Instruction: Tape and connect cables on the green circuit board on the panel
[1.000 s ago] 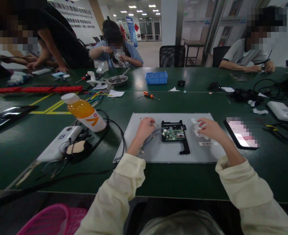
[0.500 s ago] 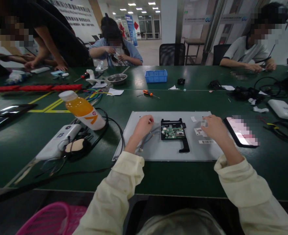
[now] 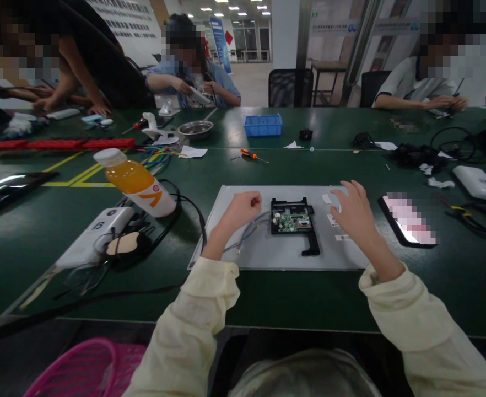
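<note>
A flat grey panel [image 3: 251, 256] lies on the green table in front of me. On its middle sits a black plastic bracket [image 3: 312, 242] holding a green circuit board [image 3: 295, 222]. Thin grey cables [image 3: 249, 230] run from the board's left side towards my left wrist. Just left of the bracket, my left hand [image 3: 243, 210] is closed, its fingers curled together; whether anything is in them is hidden. My right hand [image 3: 352, 212] hovers over the panel's right part, thumb and fingers spread with nothing held. Small white labels [image 3: 343, 237] are stuck on the panel beside it.
A phone [image 3: 408, 220] lies right of the panel. Leftward stand a juice bottle [image 3: 141, 187] and a white power bank [image 3: 96, 237] among black cables. Farther back are an orange screwdriver [image 3: 249, 154], a blue basket [image 3: 263, 125] and a metal bowl [image 3: 195, 129]. Other people work around the table.
My right hand has lifted a little from the labels, its fingers opening wider. My left hand stays near the same spot, its fingers curled more tightly.
</note>
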`<state>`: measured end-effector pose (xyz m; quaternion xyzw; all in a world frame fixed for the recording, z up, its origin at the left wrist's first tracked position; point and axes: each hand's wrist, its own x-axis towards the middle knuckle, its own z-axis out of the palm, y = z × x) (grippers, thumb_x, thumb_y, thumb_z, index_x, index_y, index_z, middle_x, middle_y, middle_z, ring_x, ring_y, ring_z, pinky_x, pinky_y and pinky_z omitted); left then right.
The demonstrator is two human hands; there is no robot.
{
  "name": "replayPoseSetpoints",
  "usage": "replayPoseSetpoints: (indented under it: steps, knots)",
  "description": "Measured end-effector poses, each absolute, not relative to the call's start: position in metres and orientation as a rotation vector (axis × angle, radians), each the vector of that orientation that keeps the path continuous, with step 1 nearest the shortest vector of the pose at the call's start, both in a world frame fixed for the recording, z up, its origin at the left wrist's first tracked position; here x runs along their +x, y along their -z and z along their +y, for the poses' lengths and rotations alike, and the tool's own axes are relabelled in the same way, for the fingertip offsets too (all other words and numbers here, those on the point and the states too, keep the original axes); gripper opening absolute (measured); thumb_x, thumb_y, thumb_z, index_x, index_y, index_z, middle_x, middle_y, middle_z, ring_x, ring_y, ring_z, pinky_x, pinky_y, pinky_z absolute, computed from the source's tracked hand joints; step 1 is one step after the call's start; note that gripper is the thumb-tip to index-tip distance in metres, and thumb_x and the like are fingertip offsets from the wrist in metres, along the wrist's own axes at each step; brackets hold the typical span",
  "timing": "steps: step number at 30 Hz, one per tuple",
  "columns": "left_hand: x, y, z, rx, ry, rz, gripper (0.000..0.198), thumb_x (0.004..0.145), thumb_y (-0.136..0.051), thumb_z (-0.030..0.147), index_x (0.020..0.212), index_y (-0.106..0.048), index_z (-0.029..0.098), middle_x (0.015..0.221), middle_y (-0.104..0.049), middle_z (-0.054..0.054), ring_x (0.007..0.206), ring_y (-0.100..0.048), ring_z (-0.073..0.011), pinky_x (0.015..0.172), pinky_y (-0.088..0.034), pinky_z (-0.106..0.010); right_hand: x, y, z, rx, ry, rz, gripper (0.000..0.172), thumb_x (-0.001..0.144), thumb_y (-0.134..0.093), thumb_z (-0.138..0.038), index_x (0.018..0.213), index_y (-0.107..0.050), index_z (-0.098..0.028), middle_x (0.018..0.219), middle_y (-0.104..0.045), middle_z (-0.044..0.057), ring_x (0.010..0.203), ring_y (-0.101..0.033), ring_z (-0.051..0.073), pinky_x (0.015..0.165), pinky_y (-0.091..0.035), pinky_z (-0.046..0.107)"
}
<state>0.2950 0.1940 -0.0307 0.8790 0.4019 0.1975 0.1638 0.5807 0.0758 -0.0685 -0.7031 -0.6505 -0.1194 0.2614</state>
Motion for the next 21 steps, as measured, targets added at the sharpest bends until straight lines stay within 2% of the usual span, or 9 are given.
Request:
replayPoseSetpoints:
  steps: [6, 13, 21]
  knots:
    - [0.305, 0.035, 0.176, 2.603, -0.366, 1.009, 0.017, 0.078, -0.04, 0.012, 0.077, -0.055, 0.02, 0.069, -0.057, -0.002, 0.065, -0.052, -0.0171, 0.063, -0.038, -0.029, 0.552, 0.061, 0.074, -1.696, 0.282, -1.824, 0.032, 0.086, -0.047, -0.018, 0.115, -0.061, -0.019, 0.133, -0.048, 0.014, 0.132, -0.033, 0.032, 0.105, -0.035, 0.057]
    - [0.304, 0.045, 0.152, 2.622, -0.404, 0.934, 0.024, 0.082, -0.035, 0.007, 0.096, -0.051, 0.019, 0.096, -0.059, -0.007, 0.094, -0.053, -0.0217, 0.084, -0.042, -0.034, 0.537, 0.06, 0.074, -1.474, 0.176, -1.94, 0.034, 0.088, -0.045, -0.016, 0.118, -0.059, -0.022, 0.132, -0.051, 0.011, 0.13, -0.038, 0.03, 0.105, -0.037, 0.057]
    - [0.304, 0.039, 0.143, 2.499, -0.506, 0.859, 0.021, 0.087, -0.032, 0.011, 0.099, -0.047, 0.019, 0.097, -0.057, -0.007, 0.092, -0.053, -0.0192, 0.082, -0.043, -0.032, 0.503, 0.056, 0.066, -1.156, 0.017, -2.13, 0.034, 0.089, -0.047, -0.013, 0.12, -0.057, -0.022, 0.119, -0.059, 0.011, 0.115, -0.052, 0.024, 0.097, -0.046, 0.047]
